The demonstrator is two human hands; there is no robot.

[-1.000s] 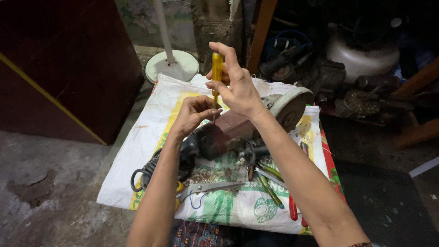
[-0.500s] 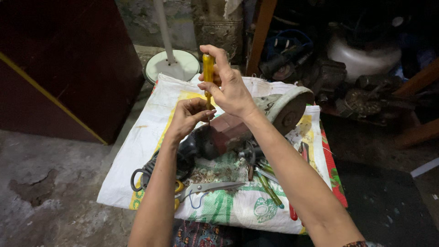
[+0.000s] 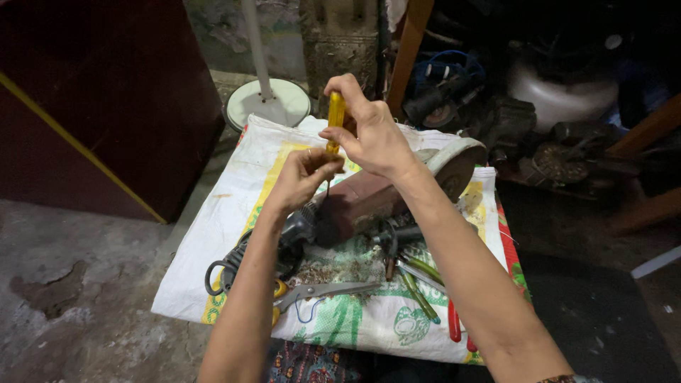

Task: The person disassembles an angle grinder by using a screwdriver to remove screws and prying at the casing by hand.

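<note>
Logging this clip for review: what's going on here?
A person works over a power tool lying on a white woven sack on the floor. The right hand grips a yellow-handled screwdriver upright, tip down toward the tool; the left hand pinches near its shaft. Scissors and pliers lie nearby.

Translucent yellow screwdriver handle (image 3: pixel 335 120); white woven sack (image 3: pixel 234 220) printed in yellow and green, red along one edge; reddish-brown tool body (image 3: pixel 362 202); red plier grips (image 3: pixel 454 328); yellow scissor handles (image 3: pixel 279 294); white fan base (image 3: pixel 268 103)

Cluttered repair workshop: bare concrete floor (image 3: pixel 92 312), tools on woven sack (image 3: pixel 234 198), old motors (image 3: pixel 560 92) piled behind.
</note>
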